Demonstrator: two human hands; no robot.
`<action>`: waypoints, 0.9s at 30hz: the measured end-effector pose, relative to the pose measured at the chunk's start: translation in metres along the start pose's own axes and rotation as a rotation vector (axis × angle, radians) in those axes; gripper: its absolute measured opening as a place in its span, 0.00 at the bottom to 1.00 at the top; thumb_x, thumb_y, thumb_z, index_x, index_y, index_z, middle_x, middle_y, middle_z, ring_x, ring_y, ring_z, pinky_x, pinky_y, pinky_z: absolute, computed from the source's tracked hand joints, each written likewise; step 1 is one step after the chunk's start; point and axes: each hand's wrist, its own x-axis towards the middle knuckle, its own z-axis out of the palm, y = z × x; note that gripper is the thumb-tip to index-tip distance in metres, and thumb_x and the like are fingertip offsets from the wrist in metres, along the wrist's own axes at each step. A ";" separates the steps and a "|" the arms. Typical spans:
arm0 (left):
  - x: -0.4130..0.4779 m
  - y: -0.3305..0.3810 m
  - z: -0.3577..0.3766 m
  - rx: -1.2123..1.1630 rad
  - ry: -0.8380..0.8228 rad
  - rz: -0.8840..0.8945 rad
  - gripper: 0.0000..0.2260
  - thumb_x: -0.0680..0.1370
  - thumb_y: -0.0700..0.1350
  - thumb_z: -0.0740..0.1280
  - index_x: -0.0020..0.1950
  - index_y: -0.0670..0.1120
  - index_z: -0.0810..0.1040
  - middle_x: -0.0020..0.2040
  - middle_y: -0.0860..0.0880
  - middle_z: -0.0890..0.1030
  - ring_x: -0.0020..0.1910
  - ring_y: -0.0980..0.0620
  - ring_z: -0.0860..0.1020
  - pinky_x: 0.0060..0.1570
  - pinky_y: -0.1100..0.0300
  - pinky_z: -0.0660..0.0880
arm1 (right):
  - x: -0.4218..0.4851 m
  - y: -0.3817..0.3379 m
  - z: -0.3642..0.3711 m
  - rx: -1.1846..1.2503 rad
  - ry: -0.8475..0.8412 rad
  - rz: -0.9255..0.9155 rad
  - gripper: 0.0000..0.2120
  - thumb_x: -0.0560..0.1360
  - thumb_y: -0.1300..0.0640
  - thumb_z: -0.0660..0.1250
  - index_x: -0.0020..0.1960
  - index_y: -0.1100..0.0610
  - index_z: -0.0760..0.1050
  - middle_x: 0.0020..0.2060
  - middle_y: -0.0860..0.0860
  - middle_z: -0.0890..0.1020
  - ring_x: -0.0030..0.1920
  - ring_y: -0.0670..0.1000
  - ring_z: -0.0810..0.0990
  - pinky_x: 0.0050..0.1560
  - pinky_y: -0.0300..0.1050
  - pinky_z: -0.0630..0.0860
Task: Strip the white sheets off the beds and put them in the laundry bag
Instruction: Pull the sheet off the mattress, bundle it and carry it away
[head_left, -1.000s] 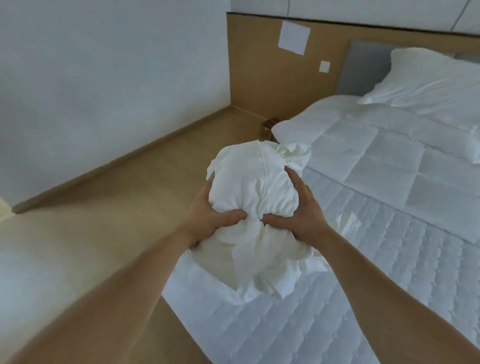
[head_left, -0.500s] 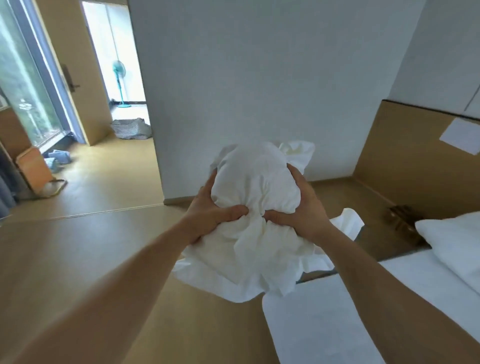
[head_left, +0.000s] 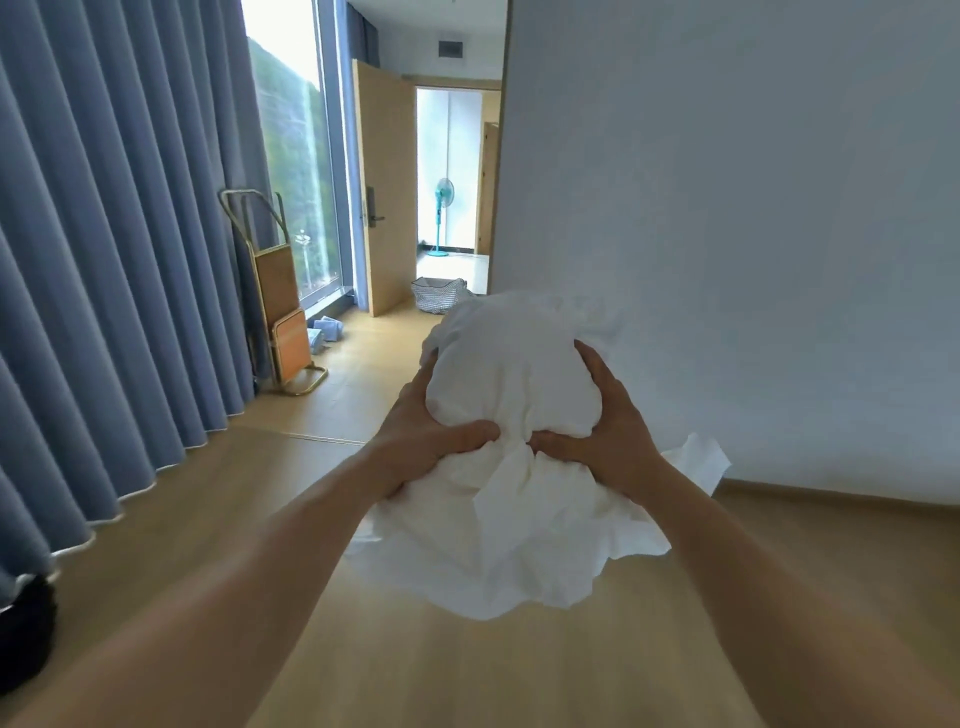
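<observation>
A bundled white sheet (head_left: 511, 374) is held out in front of me at chest height, its loose ends hanging below. My left hand (head_left: 426, 436) grips its left side with the thumb pressed into the cloth. My right hand (head_left: 608, 431) grips its right side the same way. A patterned laundry bag (head_left: 439, 295) stands open on the floor by the doorway, far ahead and partly hidden behind the bundle. No bed is in view.
Blue curtains (head_left: 114, 270) line the left side. A folded luggage rack (head_left: 280, 312) leans near the window, with blue slippers (head_left: 324, 330) beside it. An open wooden door (head_left: 382, 208) leads out, a teal fan (head_left: 441, 218) beyond it. A white wall (head_left: 727, 234) fills the right.
My view has swung left, away from the bed, toward the doorway and curtains. Both hands keep the same grip on the bundled sheet.
</observation>
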 end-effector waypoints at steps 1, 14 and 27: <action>0.015 -0.003 -0.009 0.007 0.021 -0.010 0.52 0.54 0.63 0.77 0.76 0.64 0.59 0.69 0.58 0.71 0.66 0.54 0.71 0.64 0.56 0.70 | 0.021 0.003 0.010 0.014 -0.015 -0.020 0.57 0.49 0.30 0.76 0.74 0.29 0.53 0.65 0.43 0.70 0.62 0.46 0.70 0.63 0.45 0.67; 0.180 -0.086 -0.144 0.054 0.289 -0.077 0.47 0.56 0.64 0.77 0.71 0.68 0.58 0.62 0.63 0.72 0.58 0.60 0.73 0.53 0.62 0.69 | 0.277 0.014 0.164 0.092 -0.174 -0.216 0.59 0.51 0.23 0.74 0.76 0.33 0.53 0.70 0.44 0.70 0.69 0.50 0.71 0.67 0.60 0.72; 0.377 -0.186 -0.282 0.104 0.257 -0.020 0.43 0.68 0.56 0.78 0.75 0.65 0.56 0.64 0.60 0.70 0.61 0.56 0.71 0.55 0.61 0.69 | 0.489 0.020 0.303 0.066 -0.106 -0.229 0.59 0.50 0.21 0.73 0.76 0.31 0.52 0.72 0.43 0.68 0.71 0.49 0.70 0.69 0.60 0.71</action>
